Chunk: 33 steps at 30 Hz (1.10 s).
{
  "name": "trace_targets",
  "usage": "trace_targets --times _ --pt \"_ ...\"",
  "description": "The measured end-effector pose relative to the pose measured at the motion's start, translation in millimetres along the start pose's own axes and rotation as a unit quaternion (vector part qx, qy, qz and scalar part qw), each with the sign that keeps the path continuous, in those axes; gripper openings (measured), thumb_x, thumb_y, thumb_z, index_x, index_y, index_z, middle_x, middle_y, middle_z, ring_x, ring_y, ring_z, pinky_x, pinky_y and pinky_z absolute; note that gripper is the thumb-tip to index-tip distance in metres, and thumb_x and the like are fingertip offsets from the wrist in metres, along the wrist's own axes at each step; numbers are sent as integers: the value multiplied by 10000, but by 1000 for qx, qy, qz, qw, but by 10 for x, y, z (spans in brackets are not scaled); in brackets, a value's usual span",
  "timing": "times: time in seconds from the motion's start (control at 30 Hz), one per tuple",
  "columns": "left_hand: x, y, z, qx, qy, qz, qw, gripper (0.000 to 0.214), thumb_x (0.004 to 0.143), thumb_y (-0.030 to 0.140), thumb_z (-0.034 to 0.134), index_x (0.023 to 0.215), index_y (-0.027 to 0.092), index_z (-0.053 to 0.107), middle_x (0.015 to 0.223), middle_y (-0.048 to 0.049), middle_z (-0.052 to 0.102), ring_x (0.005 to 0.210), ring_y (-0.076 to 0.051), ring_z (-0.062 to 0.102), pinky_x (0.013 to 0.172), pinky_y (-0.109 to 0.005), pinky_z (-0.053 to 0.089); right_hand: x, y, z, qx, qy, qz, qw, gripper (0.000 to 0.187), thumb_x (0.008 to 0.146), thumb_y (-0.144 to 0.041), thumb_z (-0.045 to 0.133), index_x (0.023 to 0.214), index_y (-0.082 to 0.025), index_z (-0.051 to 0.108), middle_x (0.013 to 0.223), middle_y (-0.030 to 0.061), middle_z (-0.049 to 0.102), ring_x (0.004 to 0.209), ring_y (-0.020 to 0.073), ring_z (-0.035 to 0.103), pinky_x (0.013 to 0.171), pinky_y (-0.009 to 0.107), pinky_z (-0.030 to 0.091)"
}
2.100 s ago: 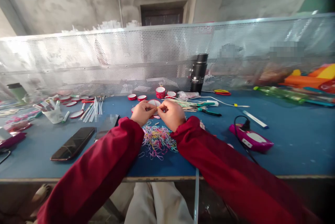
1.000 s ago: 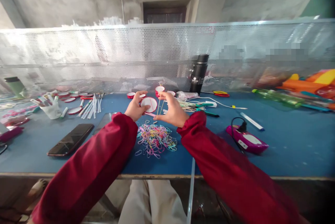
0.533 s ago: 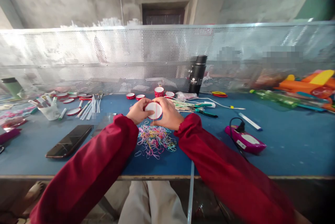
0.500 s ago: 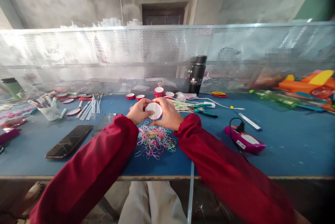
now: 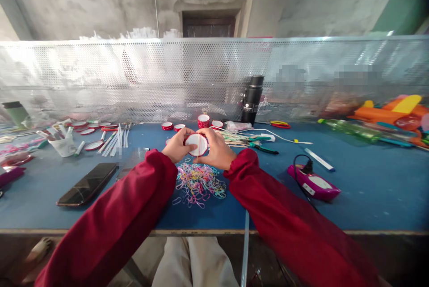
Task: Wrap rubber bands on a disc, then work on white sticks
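Note:
My left hand [image 5: 177, 145] and my right hand [image 5: 217, 149] hold a round white disc with a red rim [image 5: 193, 145] between them, its white face turned toward me. My left thumb presses on the face, and the fingers behind are hidden. A thin elastic band [image 5: 200, 144] runs up and down across the disc, close to my right fingers. Just below my hands lies a loose pile of small coloured rubber bands [image 5: 201, 182]. Behind them stand several red-sided round pieces with white tops, among them a small red cup shape [image 5: 203, 121].
A black phone [image 5: 87, 184] lies at the left, near a white cup of markers [image 5: 63, 145]. Green-handled pliers [image 5: 263, 147], a black bottle [image 5: 252, 99] and a purple power strip [image 5: 314, 184] are on the right. A perforated metal screen [image 5: 154, 77] borders the blue table's back.
The view has tilted up slightly, so everything sits a little lower. Both hands keep their grip on the disc, and the band still crosses it.

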<state>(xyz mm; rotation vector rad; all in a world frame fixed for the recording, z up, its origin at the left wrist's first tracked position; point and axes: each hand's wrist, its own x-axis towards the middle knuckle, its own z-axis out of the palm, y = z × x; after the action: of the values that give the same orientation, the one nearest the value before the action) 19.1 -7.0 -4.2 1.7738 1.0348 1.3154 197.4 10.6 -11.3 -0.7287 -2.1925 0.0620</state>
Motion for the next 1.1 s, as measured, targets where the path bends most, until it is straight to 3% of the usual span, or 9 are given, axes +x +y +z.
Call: trace_targets --times 0.17,0.37,0.57,0.83,0.93,1.1 --pt "-7 -14 5 -31 -13 -6 999 353 674 185 696 950 184 475 703 47 564 548 -67 475 507 -193 368 2 21 16 19 4 4 1000 835 510 -372 889 1220 -252 467 1203 98 585 1116 298 553 956 480 387" --pt "-7 -42 34 -29 5 -11 1000 291 810 423 623 913 186 491 665 48 496 504 -62 418 458 -197 318 7 6 11 46 -2 12 999 794 529 -378 879 1198 -243 474 1172 95 597 1074 279 571 910 448 415" --pt "20 -105 54 1 45 45 998 276 833 425 612 837 177 489 687 39 469 586 -76 415 528 -208 340 4 -40 29 58 3 26 998 785 523 -374 885 1175 -227 474 1149 95 596 1052 275 570 886 434 430" --pt "-9 -28 83 16 81 68 994 293 873 459 542 786 191 461 656 35 420 569 -87 373 526 -221 314 20 -34 77 181 25 32 983 655 548 -325 853 1085 -218 494 1042 50 603 898 211 586 792 364 478" --pt "-36 37 93 22 104 87 991 282 891 438 519 772 192 450 657 30 413 576 -91 368 527 -228 314 33 -17 171 303 28 69 950 544 564 -315 843 999 -221 530 966 15 634 879 194 603 799 355 502" --pt "-58 76 77 49 156 98 982 283 915 429 486 759 199 428 678 24 408 608 -101 372 559 -236 338 20 -11 384 539 44 184 821 439 556 -317 859 894 -234 591 873 -20 683 812 175 650 788 370 553"
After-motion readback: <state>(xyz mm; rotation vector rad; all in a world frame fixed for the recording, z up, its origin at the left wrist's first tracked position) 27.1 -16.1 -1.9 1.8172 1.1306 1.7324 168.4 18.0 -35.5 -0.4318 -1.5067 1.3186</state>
